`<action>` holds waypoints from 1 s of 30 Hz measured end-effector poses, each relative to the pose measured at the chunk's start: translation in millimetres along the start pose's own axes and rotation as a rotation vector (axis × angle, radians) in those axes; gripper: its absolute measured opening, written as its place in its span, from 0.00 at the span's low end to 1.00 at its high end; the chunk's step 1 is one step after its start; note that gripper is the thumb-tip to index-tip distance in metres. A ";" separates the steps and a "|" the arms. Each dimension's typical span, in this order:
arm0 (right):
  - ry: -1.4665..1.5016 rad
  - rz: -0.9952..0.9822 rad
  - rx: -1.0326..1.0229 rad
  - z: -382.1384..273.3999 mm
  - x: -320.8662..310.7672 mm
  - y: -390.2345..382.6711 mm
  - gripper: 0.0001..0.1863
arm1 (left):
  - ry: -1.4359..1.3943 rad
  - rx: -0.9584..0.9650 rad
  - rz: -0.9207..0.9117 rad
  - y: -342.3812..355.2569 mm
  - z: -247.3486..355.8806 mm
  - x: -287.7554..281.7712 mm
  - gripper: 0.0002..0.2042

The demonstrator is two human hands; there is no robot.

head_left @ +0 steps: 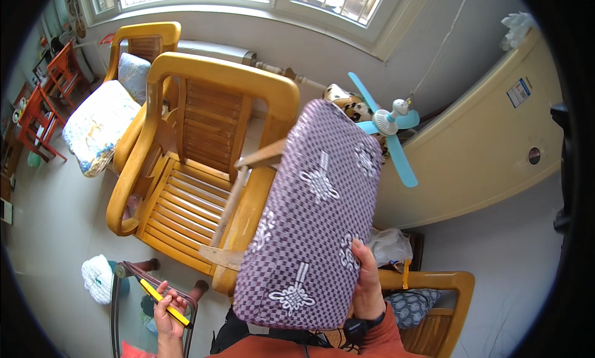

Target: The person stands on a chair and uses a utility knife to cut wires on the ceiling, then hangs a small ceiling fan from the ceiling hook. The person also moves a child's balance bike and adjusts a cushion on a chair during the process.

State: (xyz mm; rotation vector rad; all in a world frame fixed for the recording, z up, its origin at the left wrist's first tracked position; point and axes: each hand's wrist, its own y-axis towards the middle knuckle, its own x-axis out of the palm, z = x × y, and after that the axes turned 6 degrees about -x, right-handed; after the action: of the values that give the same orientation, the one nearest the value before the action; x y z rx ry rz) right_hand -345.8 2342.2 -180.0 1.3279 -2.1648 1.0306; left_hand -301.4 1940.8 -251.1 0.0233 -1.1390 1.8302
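My right hand [363, 277] grips the side of a purple checked cushion [307, 228] with white knot patterns, held upright in front of me. My left hand [168, 311] holds a slim yellow-and-black tool [152, 293], possibly a cutter, above a glass table with a dark frame [116, 308]. Just left of the cushion stands a wooden armchair [204, 119] with a bare slatted seat. A pale wooden piece [218, 256] lies along its right arm, partly hidden by the cushion.
A second armchair [170, 29] with cushions [99, 122] stands behind. A hanging blue-bladed fan [403, 159] is beside a cream appliance [471, 147]. Red chairs [46, 119] are at far left, a wooden seat [462, 290] at lower right, a white cloth item [96, 277] at lower left.
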 end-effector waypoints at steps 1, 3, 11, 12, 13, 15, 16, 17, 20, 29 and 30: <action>-0.003 0.023 -0.004 -7.9 -8.6 -10.7 0.28 | -0.002 -0.007 -0.013 3.2 0.1 8.0 0.21; -0.020 0.080 -0.013 -12.9 -26.9 -22.4 0.28 | 0.034 -0.024 -0.053 8.1 -0.8 23.1 0.21; 0.071 0.247 -0.038 14.3 -116.1 9.1 0.22 | 0.109 -0.074 -0.083 15.7 -15.4 50.2 0.20; 0.135 0.279 0.000 13.1 -124.8 14.5 0.21 | 0.112 -0.079 -0.079 16.4 -16.8 49.4 0.20; 0.154 0.282 0.003 10.6 -133.7 21.1 0.20 | 0.116 -0.088 -0.056 17.5 -19.2 49.4 0.20; 0.212 0.280 0.010 5.9 -147.2 32.3 0.18 | 0.121 -0.094 -0.022 19.6 -24.4 48.8 0.20; 0.266 0.248 0.002 2.8 -152.5 35.4 0.19 | 0.121 -0.093 -0.004 21.2 -27.2 49.2 0.20; 0.224 0.327 -0.014 0.8 -156.7 38.5 0.19 | 0.119 -0.099 0.006 22.5 -29.4 49.0 0.20; 0.201 0.367 -0.026 -3.8 -170.0 45.5 0.19 | 0.115 -0.120 0.032 26.5 -36.0 50.8 0.20; 0.145 0.389 0.011 54.2 -234.0 125.2 0.20 | 0.191 -0.169 0.093 36.4 -65.1 61.7 0.19; 0.178 0.356 0.031 67.6 -241.9 138.0 0.23 | 0.201 -0.171 0.109 36.8 -67.3 61.3 0.19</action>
State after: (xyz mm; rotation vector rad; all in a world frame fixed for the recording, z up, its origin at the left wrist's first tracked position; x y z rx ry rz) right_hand -351.0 2471.4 -435.7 0.8399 -2.3021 1.2650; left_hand -333.0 2026.8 -286.6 -0.3206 -1.1683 1.7781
